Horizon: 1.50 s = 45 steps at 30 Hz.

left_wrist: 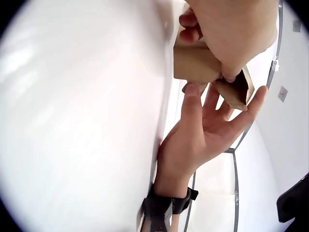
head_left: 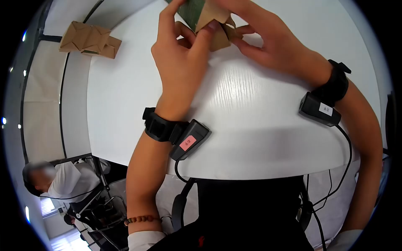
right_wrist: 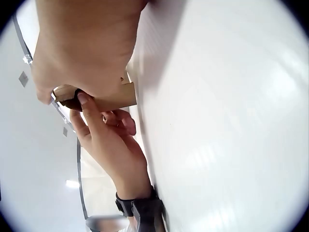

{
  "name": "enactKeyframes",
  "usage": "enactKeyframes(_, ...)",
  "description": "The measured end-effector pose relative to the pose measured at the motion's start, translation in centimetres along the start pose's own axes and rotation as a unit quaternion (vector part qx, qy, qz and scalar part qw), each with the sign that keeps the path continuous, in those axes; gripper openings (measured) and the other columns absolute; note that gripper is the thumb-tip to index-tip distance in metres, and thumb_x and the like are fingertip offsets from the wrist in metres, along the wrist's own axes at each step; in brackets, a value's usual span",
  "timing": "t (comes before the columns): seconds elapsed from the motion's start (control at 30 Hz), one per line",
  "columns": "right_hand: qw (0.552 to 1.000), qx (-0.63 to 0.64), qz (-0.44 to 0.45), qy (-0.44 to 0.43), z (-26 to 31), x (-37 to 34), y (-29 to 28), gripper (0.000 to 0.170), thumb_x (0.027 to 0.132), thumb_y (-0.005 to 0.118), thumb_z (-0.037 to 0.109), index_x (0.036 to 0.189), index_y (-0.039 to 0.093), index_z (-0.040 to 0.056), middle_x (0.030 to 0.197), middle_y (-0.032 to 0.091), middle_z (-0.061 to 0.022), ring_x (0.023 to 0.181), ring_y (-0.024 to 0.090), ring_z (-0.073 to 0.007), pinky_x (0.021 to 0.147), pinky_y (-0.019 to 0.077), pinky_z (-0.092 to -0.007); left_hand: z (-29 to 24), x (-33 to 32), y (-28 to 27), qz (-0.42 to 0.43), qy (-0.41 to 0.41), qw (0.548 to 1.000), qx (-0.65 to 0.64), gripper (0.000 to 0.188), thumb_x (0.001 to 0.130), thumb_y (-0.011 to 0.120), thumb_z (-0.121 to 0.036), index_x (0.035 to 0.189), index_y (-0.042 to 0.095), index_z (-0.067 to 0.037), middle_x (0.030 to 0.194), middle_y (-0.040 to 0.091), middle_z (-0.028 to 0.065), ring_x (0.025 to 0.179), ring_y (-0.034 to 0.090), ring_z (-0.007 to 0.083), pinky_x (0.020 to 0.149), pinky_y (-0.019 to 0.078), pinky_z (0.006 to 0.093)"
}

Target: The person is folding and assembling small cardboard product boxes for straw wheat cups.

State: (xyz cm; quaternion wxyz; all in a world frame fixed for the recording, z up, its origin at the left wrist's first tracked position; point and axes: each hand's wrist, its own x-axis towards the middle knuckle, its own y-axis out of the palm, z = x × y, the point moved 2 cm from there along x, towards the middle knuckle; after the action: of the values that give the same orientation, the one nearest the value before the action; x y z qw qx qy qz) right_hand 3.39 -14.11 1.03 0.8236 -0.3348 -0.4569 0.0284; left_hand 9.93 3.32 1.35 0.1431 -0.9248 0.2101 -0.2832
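At the top of the head view, both my hands hold a small brown paper bag with a dark green panel. My left hand grips its left side, the thumb lying over the brown paper near a fold. On the other side my right hand pinches the paper edge between thumb and fingers. In the left wrist view, the bag's open end gapes with a dark hollow inside. From the right wrist view, much of the brown paper is hidden behind the right hand.
Another brown paper bag, creased, lies at the table's far left beside a partition. The white table spreads beneath my arms. Cables run from the wrist cameras past the front edge. A seated person is at lower left.
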Motion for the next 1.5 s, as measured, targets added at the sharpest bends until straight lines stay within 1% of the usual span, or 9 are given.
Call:
enactKeyframes(0.23,0.939,0.155,-0.104,0.288,1.4,0.0,1.0,0.076,0.089,0.067,-0.003,0.153,0.027,0.005,0.131,0.053,-0.0176,0.128,0.059,-0.0277,0.084,0.0623,-0.0318,0.3,0.1,-0.8,-0.039,0.015,0.995,-0.095,0.044,0.102,0.05,-0.005,0.145,0.052,-0.001,0.091,0.061,0.0048,0.06,0.054,0.0065,0.053,0.0444,0.0207)
enactKeyframes(0.4,0.917,0.17,-0.17,0.318,3.4,0.8,0.3,0.031,0.09,0.063,-0.006,0.11,0.041,0.0037,0.097,0.057,-0.0094,0.084,0.066,-0.0157,0.068,0.0558,-0.0256,-0.3,-0.2,-1.1,-0.042,0.04,0.99,-0.132,0.037,0.102,0.058,-0.011,0.138,0.056,-0.001,0.088,0.066,0.007,0.061,0.061,0.0102,0.051,0.0464,0.0227)
enactKeyframes(0.5,0.978,0.103,-0.138,0.121,0.8,-0.4,1.1,0.02,0.089,0.058,-0.01,0.101,0.046,0.0021,0.089,0.056,-0.0089,0.074,0.061,-0.0169,0.065,0.0527,-0.028,0.2,0.0,-0.9,-0.055,0.036,0.991,-0.114,0.035,0.107,0.052,-0.021,0.132,0.06,0.001,0.081,0.066,0.0068,0.056,0.061,0.0127,0.049,0.0458,0.0256)
enactKeyframes(0.73,0.986,0.012,-0.16,0.044,0.9,-0.2,0.3,0.021,0.086,0.065,-0.005,0.106,0.063,-0.0002,0.095,0.064,-0.0134,0.076,0.061,-0.0216,0.071,0.0498,-0.0297,0.1,0.1,-1.5,-0.008,0.031,0.995,-0.099,0.053,0.106,0.048,-0.034,0.146,0.053,0.001,0.084,0.063,0.0055,0.069,0.062,0.0132,0.059,0.0466,0.026)
enactKeyframes(0.83,0.983,0.007,-0.179,0.047,1.8,0.0,0.2,0.023,0.083,0.072,-0.004,0.104,0.065,0.0009,0.095,0.066,-0.0126,0.076,0.062,-0.0214,0.07,0.0503,-0.0303,1.4,0.9,-2.5,-0.029,0.124,0.992,-0.008,0.052,0.105,0.049,-0.03,0.147,0.052,0.0,0.092,0.062,0.0046,0.078,0.061,0.0111,0.062,0.0457,0.0247)
enactKeyframes(1.0,0.98,-0.052,-0.167,0.092,1.7,-0.5,-0.2,0.022,0.079,0.077,-0.003,0.096,0.064,0.0026,0.091,0.063,-0.0098,0.074,0.062,-0.0214,0.067,0.0502,-0.0307,-1.7,0.9,-1.3,-0.065,0.374,0.923,0.059,0.054,0.084,0.073,-0.001,0.137,0.063,-0.007,0.141,0.054,0.0119,0.125,0.053,0.0273,0.095,0.0483,0.0369)
enactKeyframes(1.1,0.981,-0.066,-0.15,0.102,2.2,-0.5,-0.1,0.021,0.079,0.076,-0.004,0.092,0.062,0.0032,0.088,0.06,-0.0097,0.073,0.061,-0.0222,0.064,0.0493,-0.0303,-2.2,1.3,-1.9,-0.01,0.437,0.874,0.214,0.049,0.081,0.072,0.002,0.129,0.067,-0.008,0.141,0.056,0.0136,0.121,0.057,0.0287,0.093,0.0507,0.0368)
enactKeyframes(1.37,0.984,-0.094,-0.132,0.071,2.2,-0.3,-0.2,0.023,0.077,0.072,-0.008,0.087,0.055,0.0031,0.086,0.051,-0.0105,0.067,0.051,-0.0236,0.06,0.0451,-0.0329,-1.0,0.9,-1.7,-0.068,0.331,0.936,0.097,0.028,0.074,0.079,0.003,0.1,0.074,-0.005,0.102,0.064,0.0091,0.08,0.065,0.0165,0.061,0.0566,0.0272)
enactKeyframes(1.5,0.975,-0.045,-0.16,0.148,1.6,-0.8,0.1,0.021,0.079,0.07,-0.008,0.088,0.054,0.0023,0.088,0.049,-0.0109,0.066,0.05,-0.0238,0.059,0.0438,-0.0334,-1.6,0.3,-0.9,0.007,0.294,0.954,0.059,0.038,0.072,0.08,0.002,0.109,0.073,-0.004,0.108,0.061,0.0108,0.081,0.066,0.0166,0.067,0.0604,0.0281)
